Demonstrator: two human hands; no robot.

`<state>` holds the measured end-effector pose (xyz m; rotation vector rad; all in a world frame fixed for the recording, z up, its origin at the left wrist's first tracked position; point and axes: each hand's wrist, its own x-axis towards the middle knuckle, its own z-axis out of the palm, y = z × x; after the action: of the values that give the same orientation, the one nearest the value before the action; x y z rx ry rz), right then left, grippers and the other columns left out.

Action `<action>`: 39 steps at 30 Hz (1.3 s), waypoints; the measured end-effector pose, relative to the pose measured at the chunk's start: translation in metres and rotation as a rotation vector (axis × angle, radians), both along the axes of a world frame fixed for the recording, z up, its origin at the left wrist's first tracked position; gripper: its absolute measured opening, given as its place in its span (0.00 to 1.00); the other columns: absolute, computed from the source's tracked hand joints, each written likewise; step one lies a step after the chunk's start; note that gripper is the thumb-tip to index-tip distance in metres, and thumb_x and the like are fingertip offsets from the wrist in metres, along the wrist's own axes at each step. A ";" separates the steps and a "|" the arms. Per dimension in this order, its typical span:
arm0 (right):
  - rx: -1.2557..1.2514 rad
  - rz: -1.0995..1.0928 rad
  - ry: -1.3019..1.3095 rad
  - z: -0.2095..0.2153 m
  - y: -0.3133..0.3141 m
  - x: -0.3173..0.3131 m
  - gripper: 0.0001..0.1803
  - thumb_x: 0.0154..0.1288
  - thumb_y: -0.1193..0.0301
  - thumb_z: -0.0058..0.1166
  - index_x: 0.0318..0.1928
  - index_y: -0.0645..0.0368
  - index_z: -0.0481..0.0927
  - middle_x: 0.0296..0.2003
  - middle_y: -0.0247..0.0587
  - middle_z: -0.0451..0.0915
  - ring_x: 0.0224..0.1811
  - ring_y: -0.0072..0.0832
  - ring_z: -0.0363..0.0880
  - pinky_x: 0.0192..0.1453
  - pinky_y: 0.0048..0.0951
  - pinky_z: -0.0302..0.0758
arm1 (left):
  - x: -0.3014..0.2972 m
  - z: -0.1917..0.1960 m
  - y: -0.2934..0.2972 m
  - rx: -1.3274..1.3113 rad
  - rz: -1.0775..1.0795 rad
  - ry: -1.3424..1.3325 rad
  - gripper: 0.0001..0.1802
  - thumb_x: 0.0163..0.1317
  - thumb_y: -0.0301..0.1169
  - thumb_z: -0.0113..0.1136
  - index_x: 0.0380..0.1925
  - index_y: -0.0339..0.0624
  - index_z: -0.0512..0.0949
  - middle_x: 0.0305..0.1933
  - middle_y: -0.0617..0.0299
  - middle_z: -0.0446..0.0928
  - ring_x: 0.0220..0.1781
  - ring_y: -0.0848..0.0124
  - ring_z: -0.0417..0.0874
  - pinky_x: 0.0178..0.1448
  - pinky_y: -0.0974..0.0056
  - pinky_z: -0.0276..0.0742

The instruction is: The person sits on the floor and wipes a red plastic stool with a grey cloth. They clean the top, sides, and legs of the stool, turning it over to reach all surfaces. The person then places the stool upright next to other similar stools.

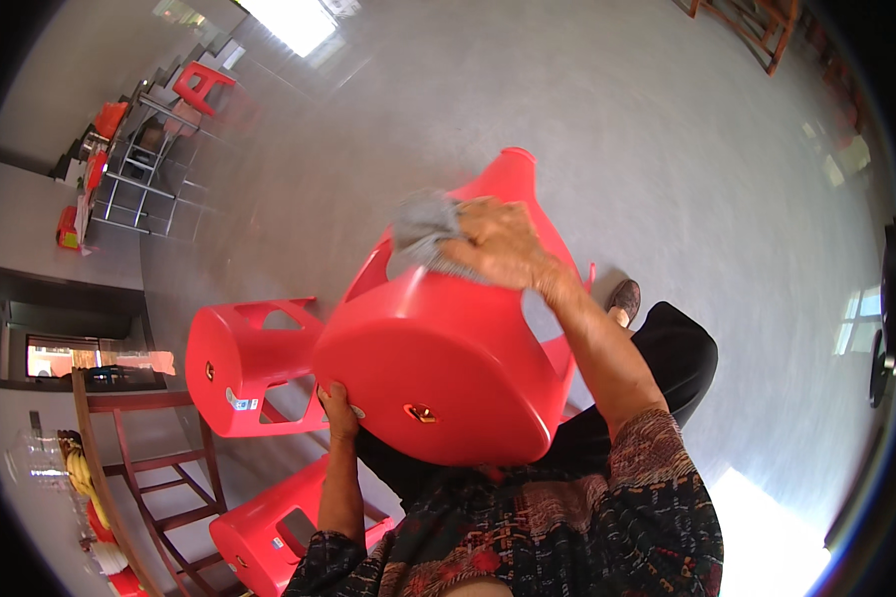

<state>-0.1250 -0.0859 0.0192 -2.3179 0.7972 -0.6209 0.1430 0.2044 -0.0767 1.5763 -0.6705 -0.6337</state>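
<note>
A red plastic stool lies tipped across my lap, its seat toward me and its legs pointing away. My right hand presses a grey cloth against the far side of the stool, just beyond the seat edge. The cloth is bunched under the fingers and slightly blurred. At the left edge of the seat, my left hand grips the rim, with the thumb on the seat; its other fingers are mostly hidden.
Two more red stools, one on its side and one lower down, are at my left. Beyond them stands a wooden rack near bananas. A metal-framed table is at the far left, a wooden chair at the far right.
</note>
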 end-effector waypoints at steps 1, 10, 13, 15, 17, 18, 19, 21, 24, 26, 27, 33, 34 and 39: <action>0.088 -0.032 0.129 -0.005 -0.016 -0.003 0.20 0.63 0.51 0.45 0.43 0.47 0.83 0.52 0.37 0.77 0.57 0.41 0.71 0.53 0.49 0.65 | 0.007 -0.012 0.008 0.003 0.007 -0.015 0.27 0.66 0.41 0.52 0.57 0.32 0.67 0.54 0.55 0.74 0.54 0.67 0.76 0.60 0.62 0.70; 0.213 -0.386 0.358 -0.079 -0.063 -0.078 0.25 0.64 0.47 0.41 0.48 0.49 0.80 0.55 0.40 0.72 0.59 0.43 0.68 0.57 0.54 0.66 | -0.040 0.048 -0.059 -0.013 -0.374 -0.009 0.33 0.58 0.39 0.58 0.60 0.31 0.66 0.54 0.57 0.75 0.54 0.68 0.76 0.59 0.66 0.71; 0.094 -0.157 0.368 -0.060 -0.039 -0.096 0.22 0.66 0.51 0.40 0.47 0.50 0.80 0.48 0.43 0.76 0.56 0.44 0.70 0.54 0.48 0.69 | -0.057 0.071 -0.077 -0.056 -0.420 0.241 0.40 0.53 0.31 0.64 0.66 0.33 0.61 0.59 0.55 0.73 0.59 0.69 0.73 0.64 0.65 0.67; 0.107 -0.120 0.297 -0.031 -0.012 -0.095 0.19 0.67 0.56 0.39 0.44 0.51 0.81 0.41 0.45 0.77 0.52 0.45 0.71 0.50 0.45 0.69 | -0.063 0.079 -0.086 -0.047 -0.448 0.236 0.41 0.52 0.30 0.66 0.67 0.34 0.60 0.59 0.56 0.73 0.59 0.69 0.73 0.64 0.65 0.67; 0.123 0.024 0.200 0.004 0.012 -0.097 0.18 0.67 0.58 0.41 0.41 0.53 0.82 0.38 0.46 0.77 0.49 0.47 0.71 0.48 0.44 0.68 | -0.067 0.089 -0.090 -0.034 -0.465 0.266 0.42 0.51 0.28 0.67 0.67 0.35 0.60 0.59 0.56 0.73 0.59 0.69 0.74 0.64 0.64 0.68; 0.147 -0.015 0.171 0.020 0.023 -0.098 0.18 0.66 0.58 0.42 0.40 0.54 0.82 0.38 0.47 0.77 0.47 0.47 0.71 0.48 0.44 0.68 | -0.070 0.094 -0.093 -0.026 -0.483 0.305 0.43 0.50 0.28 0.68 0.67 0.35 0.60 0.59 0.55 0.73 0.59 0.69 0.74 0.64 0.64 0.68; 0.175 -0.050 0.140 0.032 0.033 -0.097 0.17 0.64 0.58 0.44 0.39 0.56 0.82 0.38 0.47 0.77 0.46 0.48 0.71 0.48 0.45 0.67 | -0.071 0.099 -0.095 -0.015 -0.498 0.342 0.43 0.50 0.27 0.68 0.67 0.35 0.60 0.59 0.55 0.73 0.59 0.69 0.74 0.64 0.64 0.68; 0.220 -0.119 0.092 0.045 0.047 -0.103 0.17 0.62 0.59 0.48 0.39 0.58 0.82 0.38 0.49 0.77 0.45 0.49 0.70 0.49 0.45 0.66 | -0.076 0.110 -0.098 -0.047 -0.543 0.321 0.44 0.48 0.26 0.70 0.66 0.35 0.61 0.58 0.56 0.74 0.57 0.69 0.76 0.63 0.63 0.69; 0.242 -0.179 -0.037 0.055 0.064 -0.109 0.17 0.59 0.64 0.53 0.44 0.62 0.81 0.41 0.52 0.78 0.47 0.51 0.70 0.53 0.47 0.66 | -0.085 0.136 -0.096 -0.075 -0.592 0.219 0.45 0.46 0.27 0.73 0.66 0.36 0.62 0.57 0.57 0.73 0.53 0.70 0.77 0.62 0.63 0.70; 0.216 -0.156 -0.126 0.053 0.073 -0.115 0.17 0.58 0.66 0.54 0.45 0.63 0.80 0.43 0.54 0.77 0.47 0.51 0.70 0.54 0.47 0.66 | -0.091 0.155 -0.097 -0.056 -0.644 0.103 0.46 0.44 0.28 0.74 0.65 0.40 0.63 0.56 0.58 0.73 0.51 0.70 0.77 0.62 0.63 0.70; 0.206 -0.146 -0.172 0.051 0.078 -0.117 0.17 0.58 0.68 0.54 0.46 0.64 0.80 0.44 0.55 0.77 0.47 0.52 0.70 0.55 0.47 0.66 | -0.094 0.163 -0.096 -0.031 -0.675 0.031 0.46 0.43 0.29 0.75 0.65 0.42 0.64 0.55 0.58 0.72 0.51 0.70 0.77 0.61 0.63 0.70; -0.048 -0.205 -0.134 0.023 0.127 -0.091 0.28 0.56 0.70 0.57 0.58 0.65 0.71 0.58 0.60 0.63 0.56 0.54 0.64 0.60 0.52 0.63 | -0.125 0.175 -0.089 0.002 -0.808 -0.615 0.44 0.35 0.39 0.78 0.58 0.51 0.72 0.38 0.56 0.68 0.42 0.61 0.73 0.47 0.59 0.71; -0.087 -0.167 -0.136 0.028 0.134 -0.086 0.28 0.55 0.70 0.57 0.58 0.64 0.72 0.58 0.61 0.62 0.56 0.54 0.63 0.61 0.52 0.63 | -0.128 0.171 -0.087 0.011 -0.813 -0.659 0.43 0.34 0.40 0.78 0.57 0.51 0.73 0.37 0.56 0.67 0.40 0.61 0.72 0.44 0.59 0.70; -0.174 0.062 -0.075 0.043 0.119 -0.067 0.27 0.51 0.69 0.60 0.56 0.57 0.76 0.59 0.49 0.65 0.59 0.51 0.61 0.61 0.50 0.63 | -0.152 0.151 -0.083 -0.005 -0.729 -0.832 0.40 0.32 0.45 0.77 0.48 0.42 0.72 0.35 0.56 0.68 0.36 0.58 0.73 0.36 0.57 0.66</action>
<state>-0.1918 0.0335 0.0621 -2.4495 0.6566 -0.7716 -0.0091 0.1216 0.0744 1.5507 -1.9152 -0.4608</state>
